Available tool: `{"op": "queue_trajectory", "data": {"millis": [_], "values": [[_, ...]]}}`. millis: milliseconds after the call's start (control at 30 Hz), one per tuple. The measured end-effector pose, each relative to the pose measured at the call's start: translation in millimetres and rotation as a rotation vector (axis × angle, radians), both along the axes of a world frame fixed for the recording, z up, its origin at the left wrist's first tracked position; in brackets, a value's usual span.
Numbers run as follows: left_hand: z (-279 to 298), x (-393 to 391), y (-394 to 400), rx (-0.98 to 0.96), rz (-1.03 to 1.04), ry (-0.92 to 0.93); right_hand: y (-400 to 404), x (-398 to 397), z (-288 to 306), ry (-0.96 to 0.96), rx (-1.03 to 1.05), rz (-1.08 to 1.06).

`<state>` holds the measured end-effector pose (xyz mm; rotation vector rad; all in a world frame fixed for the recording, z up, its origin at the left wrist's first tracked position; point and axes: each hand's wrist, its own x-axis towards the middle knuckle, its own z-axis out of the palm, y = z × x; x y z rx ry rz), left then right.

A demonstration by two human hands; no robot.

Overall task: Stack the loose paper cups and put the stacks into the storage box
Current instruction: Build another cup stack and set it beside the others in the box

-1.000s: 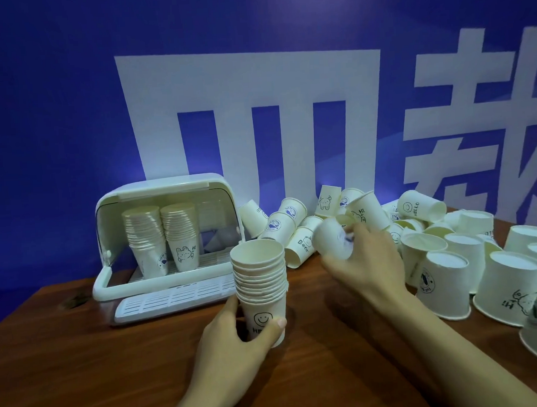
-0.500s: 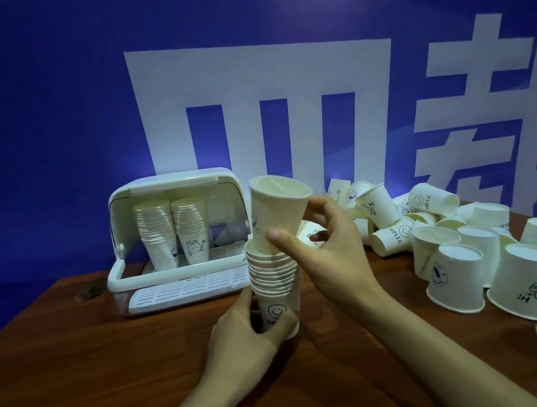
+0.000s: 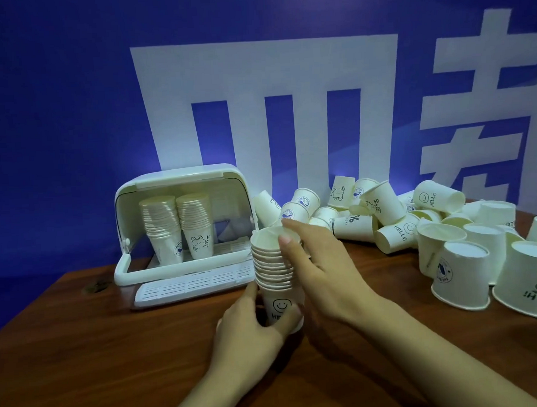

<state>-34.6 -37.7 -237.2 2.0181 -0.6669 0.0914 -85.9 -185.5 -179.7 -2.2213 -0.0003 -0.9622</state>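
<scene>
Since half a second ago, we are seeing that the cup our right hand (image 3: 323, 262) was tilting above the stack of cups (image 3: 273, 265) is now seated on it as the top cup, and the hand's grip on it is gone. That stack is standing upright on the wooden table (image 3: 82, 353), near the centre of our view, with a smiley face and "HELLO" printed on its bottom cup. Our left hand (image 3: 252, 325) is gripping the base of the stack, fingers and thumb curled round the bottom cup. Our right hand is sitting at the stack's 3 o'clock side with its fingers loosely extended, the thumb tip touching the top rim and the index finger reaching past the far side of the rim; it is holding nothing.

At roughly 10 o'clock from the stack, the white storage box (image 3: 181, 226) is standing open, its lid raised. Inside we are seeing two finished stacks (image 3: 178, 226) side by side, the right one showing a rabbit print. A slotted white tray (image 3: 193, 285) is lying in front of the box, at its base.

From 1 o'clock round to 3 o'clock, the loose cups (image 3: 417, 223) are lying in a heap, some tipped on their sides, others upside down on their rims nearer the right edge. Behind everything, a blue wall (image 3: 54, 121) with large white characters is filling the background.
</scene>
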Motion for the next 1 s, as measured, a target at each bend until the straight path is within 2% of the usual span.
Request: {"op": "queue_trajectory", "data": {"millis": [100, 167, 200, 267, 300, 367, 433, 500, 600, 667, 833, 900, 1000], "values": [[-2.1, 0.9, -0.5, 0.012, 0.010, -0.012, -6.5, 1.2, 0.2, 0.108, -0.137, -0.061], [-2.6, 1.3, -0.3, 0.012, 0.011, -0.015, -7.0, 2.2, -1.1, 0.149, -0.122, -0.040], [-2.5, 1.3, 0.0, 0.009, 0.014, -0.017, -6.9, 3.2, -2.4, 0.132, -0.018, 0.038], [-1.8, 0.8, 0.5, 0.015, 0.019, -0.022, -4.9, 5.7, -7.7, 0.057, 0.354, 0.189], [-1.6, 0.5, 0.7, 0.023, 0.020, -0.027, -7.2, 6.2, -10.2, 0.014, 0.505, 0.188], [-1.1, -0.7, 0.4, 0.034, 0.014, -0.030, -16.5, 6.6, -15.5, -0.078, 0.612, 0.048], [0.4, -3.6, 0.8, 0.029, 0.005, -0.016, -30.2, 11.9, -18.4, -0.073, 0.618, -0.114], [1.9, -4.7, 1.5, 0.026, -0.003, 0.004, -40.3, 25.1, -17.4, 0.039, 0.608, -0.194], [3.6, -2.4, 2.1, 0.012, -0.010, 0.026, -43.4, 57.2, -5.8, 0.269, 0.340, -0.335], [6.1, -1.3, 0.9, 0.005, -0.009, 0.040, -40.4, 80.5, 7.8, 0.362, 0.211, -0.369], [7.3, -1.3, -0.9, 0.006, 0.002, 0.054, -61.8, 146.6, 17.1, 0.686, 0.232, -0.369], [6.5, 0.0, -0.2, 0.004, 0.008, 0.046, -76.8, 171.3, 9.2, 0.724, 0.215, -0.366], [7.6, 1.8, 0.0, 0.014, 0.021, 0.027, -72.4, 172.0, 11.3, 0.670, 0.242, -0.378]]}}
